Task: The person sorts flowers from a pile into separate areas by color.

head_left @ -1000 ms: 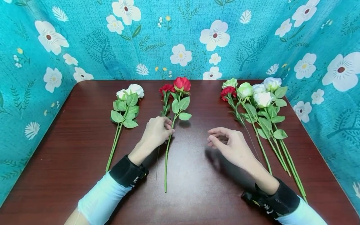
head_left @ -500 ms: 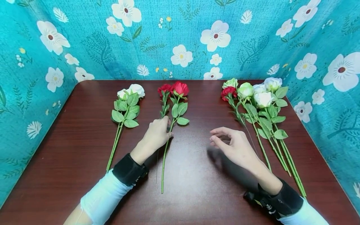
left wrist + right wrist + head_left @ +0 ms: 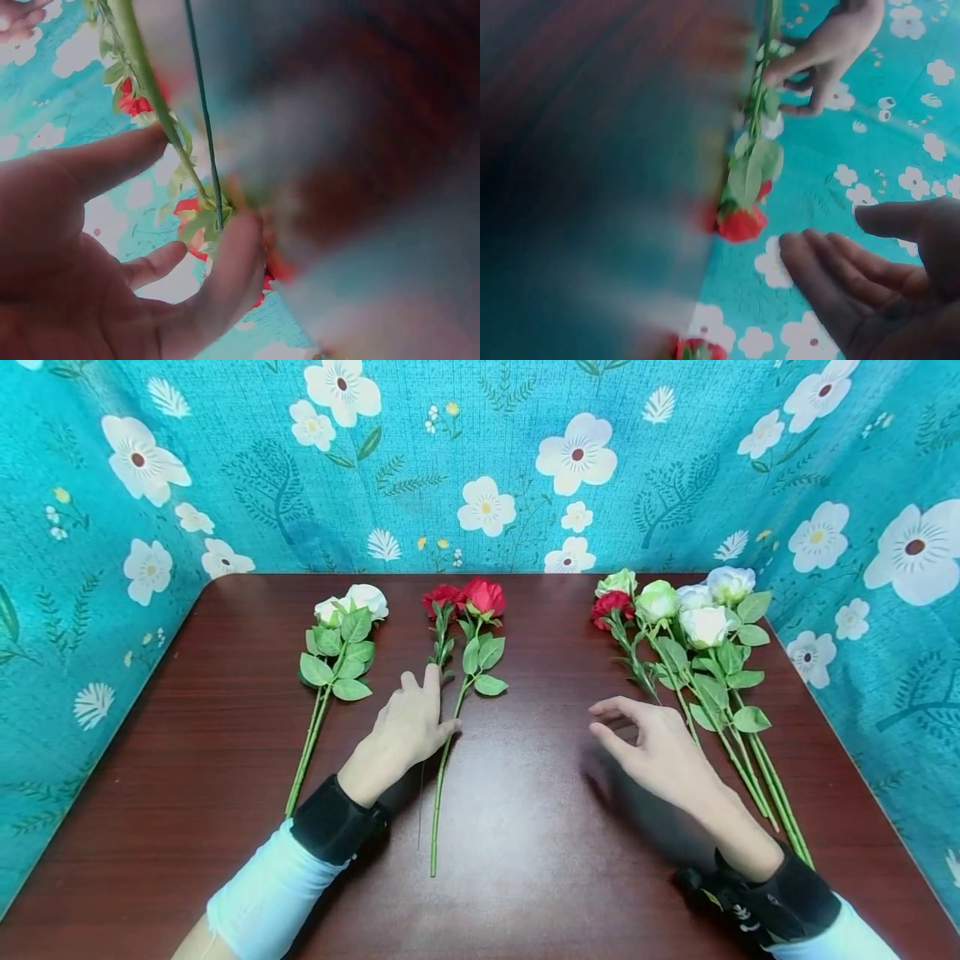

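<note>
A red rose [image 3: 483, 597] lies at the middle of the table beside a red carnation [image 3: 441, 597] with a thin wiry stem. Over their stems is my left hand [image 3: 401, 722], its fingers spread and its thumb tip touching the green rose stem [image 3: 150, 82]; nothing is gripped. In the left wrist view the carnation's thin dark stem [image 3: 202, 97] passes near a fingertip. My right hand [image 3: 663, 752] hovers above the table, left of the flower group, fingers loosely bent and holding nothing; the right wrist view also shows its palm [image 3: 885, 307] with nothing in it.
White roses [image 3: 364, 602] with green stems lie on the left of the brown table [image 3: 187, 735]. At the right lie several white and pale green roses [image 3: 705, 625] and another red carnation [image 3: 611, 607]. A blue floral curtain [image 3: 420, 452] hangs behind.
The red rose shifted slightly left and down against the carnation. My left hand loosened its pinch and spread its fingers, while my right hand drifted right toward the flower group.
</note>
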A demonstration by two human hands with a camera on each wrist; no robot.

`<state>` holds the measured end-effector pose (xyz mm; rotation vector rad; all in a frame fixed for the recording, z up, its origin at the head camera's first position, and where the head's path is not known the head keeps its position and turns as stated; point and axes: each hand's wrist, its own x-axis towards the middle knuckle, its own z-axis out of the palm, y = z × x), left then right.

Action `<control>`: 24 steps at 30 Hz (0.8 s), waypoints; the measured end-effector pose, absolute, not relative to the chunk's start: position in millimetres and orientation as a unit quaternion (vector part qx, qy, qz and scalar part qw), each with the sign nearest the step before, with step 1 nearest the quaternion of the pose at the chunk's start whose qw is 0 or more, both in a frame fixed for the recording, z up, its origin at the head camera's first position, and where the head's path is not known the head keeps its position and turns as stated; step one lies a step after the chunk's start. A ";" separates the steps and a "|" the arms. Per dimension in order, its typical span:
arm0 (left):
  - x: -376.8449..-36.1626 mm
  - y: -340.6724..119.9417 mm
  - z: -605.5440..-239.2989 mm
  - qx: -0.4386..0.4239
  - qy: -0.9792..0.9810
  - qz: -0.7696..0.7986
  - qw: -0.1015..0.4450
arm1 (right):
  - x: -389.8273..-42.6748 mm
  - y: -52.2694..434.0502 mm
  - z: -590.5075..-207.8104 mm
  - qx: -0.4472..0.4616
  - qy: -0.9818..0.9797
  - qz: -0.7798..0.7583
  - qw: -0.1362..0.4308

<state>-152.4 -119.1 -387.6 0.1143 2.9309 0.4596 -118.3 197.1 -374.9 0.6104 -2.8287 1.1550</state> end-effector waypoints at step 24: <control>-157.2 -124.1 -392.8 0.130 0.962 0.226 0.079 | -124.9 263.8 -382.9 0.155 -0.980 0.112 -0.053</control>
